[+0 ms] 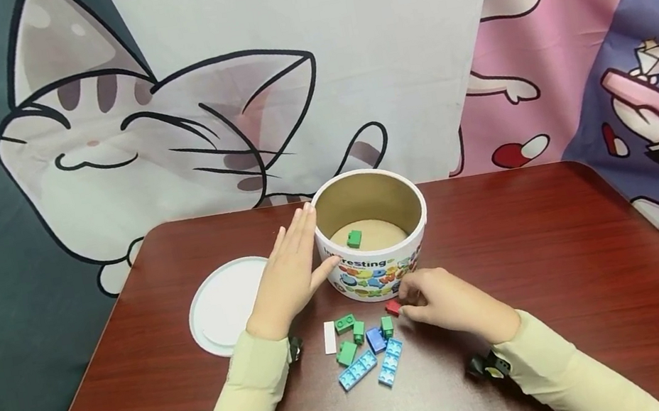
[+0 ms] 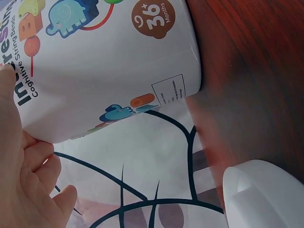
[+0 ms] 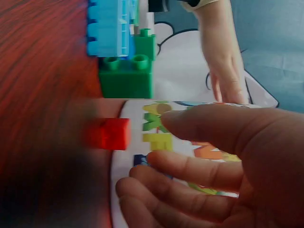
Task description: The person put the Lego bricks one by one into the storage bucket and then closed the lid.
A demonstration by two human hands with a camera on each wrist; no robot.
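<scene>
In the head view, a bucket (image 1: pixel 373 277) stood upright near the far edge of the counter (image 1: pixel 540 229), with one green block (image 1: pixel 353 239) on its floor. The left hand (image 1: pixel 289 269) lay against the bucket's left side, its grip spread: fingers straight, thumb held away from them. The right hand (image 1: pixel 448 298) hung low before the bucket's front right, its fingers bent and its thumb by the red block (image 1: pixel 393 307), which lay on the counter just beside the bucket's foot. Nearer the person, between the two arms, were four more green blocks (image 1: pixel 346 354), a blue block (image 1: pixel 375 340), two light blue blocks (image 1: pixel 358 370) and a white block (image 1: pixel 330 338). A white lid (image 1: pixel 222 305) lay flat to the left, partly behind the left hand and sleeve (image 1: pixel 232 408).

In the left wrist view, the left hand's fingers met the bucket's printed wall near its rim.

In the right wrist view, the right hand's grip was spread, thumb apart from loosely curved fingers, with a gap between the fingertips and the red block. The block's far end was blurred. A green block and light blue studded pieces showed beyond, with the left hand at the upper right.
</scene>
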